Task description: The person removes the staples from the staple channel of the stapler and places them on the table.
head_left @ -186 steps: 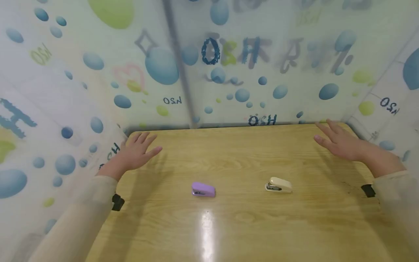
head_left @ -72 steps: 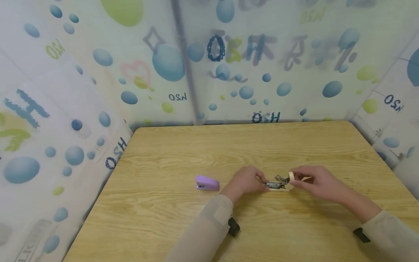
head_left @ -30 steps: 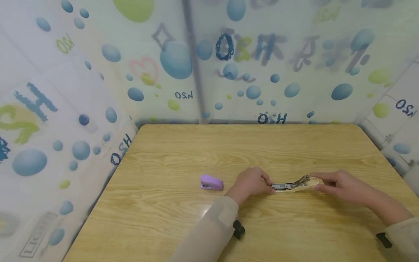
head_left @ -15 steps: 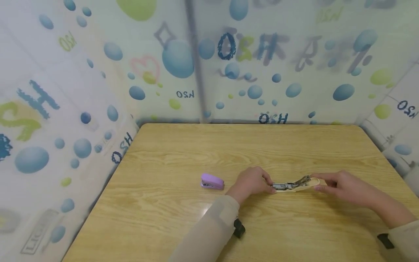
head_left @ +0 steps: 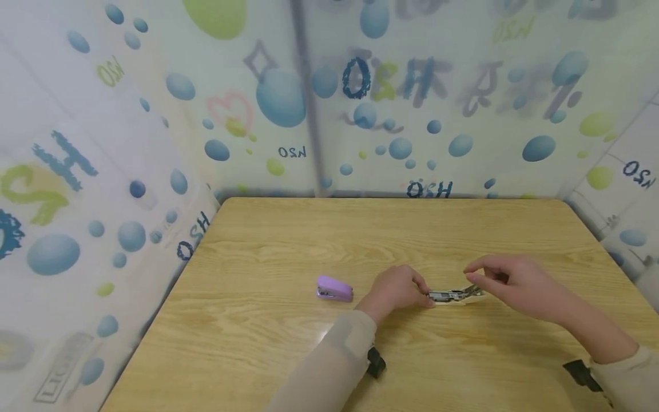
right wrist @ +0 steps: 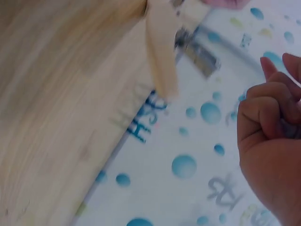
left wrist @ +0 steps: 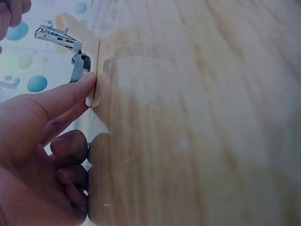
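A cream mini stapler (head_left: 447, 296) lies unfolded on the table, its metal parts bared. My left hand (head_left: 395, 289) pinches its left end between thumb and fingers; in the left wrist view the thumb (left wrist: 70, 96) presses the stapler's base (left wrist: 92, 52). Up from that base tilt the metal staple magazine (left wrist: 56, 37) and the cream cover (left wrist: 74, 26). Over the stapler's right end hovers my right hand (head_left: 515, 283). In the right wrist view this hand (right wrist: 270, 117) is apart from the blurred cover (right wrist: 162, 56) and metal arm (right wrist: 202, 59), with a gap between thumb and index finger.
A purple mini stapler (head_left: 334, 288) stands on the wooden table (head_left: 309, 240), left of my left hand. Behind the table rises a patterned wall (head_left: 360, 131) with bubbles and letters. Another wall (head_left: 103, 171) stands along the left side.
Both hands came in from the table's sides to the cream stapler, which was unfolded. Since half a second ago my right hand has let go of its cover and moved up and left.
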Tool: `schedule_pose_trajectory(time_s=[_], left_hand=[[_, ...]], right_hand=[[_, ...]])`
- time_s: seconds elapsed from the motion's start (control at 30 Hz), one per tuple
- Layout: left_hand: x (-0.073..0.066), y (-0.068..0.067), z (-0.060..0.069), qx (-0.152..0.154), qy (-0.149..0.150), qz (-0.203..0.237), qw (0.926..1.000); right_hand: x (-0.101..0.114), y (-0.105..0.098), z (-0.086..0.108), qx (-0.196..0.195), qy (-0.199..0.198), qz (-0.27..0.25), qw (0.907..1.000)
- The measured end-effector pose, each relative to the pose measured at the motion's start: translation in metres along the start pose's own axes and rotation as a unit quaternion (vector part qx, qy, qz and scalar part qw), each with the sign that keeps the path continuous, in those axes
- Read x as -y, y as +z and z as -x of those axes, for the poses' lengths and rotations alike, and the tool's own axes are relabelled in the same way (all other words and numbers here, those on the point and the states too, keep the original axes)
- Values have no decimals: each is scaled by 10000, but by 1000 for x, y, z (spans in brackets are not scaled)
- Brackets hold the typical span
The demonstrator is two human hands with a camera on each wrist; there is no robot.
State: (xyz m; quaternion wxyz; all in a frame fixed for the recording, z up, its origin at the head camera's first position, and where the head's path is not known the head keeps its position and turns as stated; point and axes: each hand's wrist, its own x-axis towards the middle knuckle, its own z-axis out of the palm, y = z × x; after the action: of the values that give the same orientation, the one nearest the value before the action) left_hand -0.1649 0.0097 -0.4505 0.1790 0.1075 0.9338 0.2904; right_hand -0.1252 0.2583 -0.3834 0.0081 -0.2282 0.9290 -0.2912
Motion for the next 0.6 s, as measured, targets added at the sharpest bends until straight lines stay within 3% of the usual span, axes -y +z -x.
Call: schedule_pose_trajectory(time_s=[0.07, 0.23, 0.6], left_hand=[[0, 0, 0, -13, 15, 1, 10000], [-1, 0, 0, 2, -39, 24, 10000], [-1, 0, 0, 11, -19, 46, 10000]], right_hand=[[8, 9, -2, 65, -19, -117, 9999], [20, 28, -7, 371, 421, -498, 9972], [16, 57, -9, 648, 1104, -722, 9891]])
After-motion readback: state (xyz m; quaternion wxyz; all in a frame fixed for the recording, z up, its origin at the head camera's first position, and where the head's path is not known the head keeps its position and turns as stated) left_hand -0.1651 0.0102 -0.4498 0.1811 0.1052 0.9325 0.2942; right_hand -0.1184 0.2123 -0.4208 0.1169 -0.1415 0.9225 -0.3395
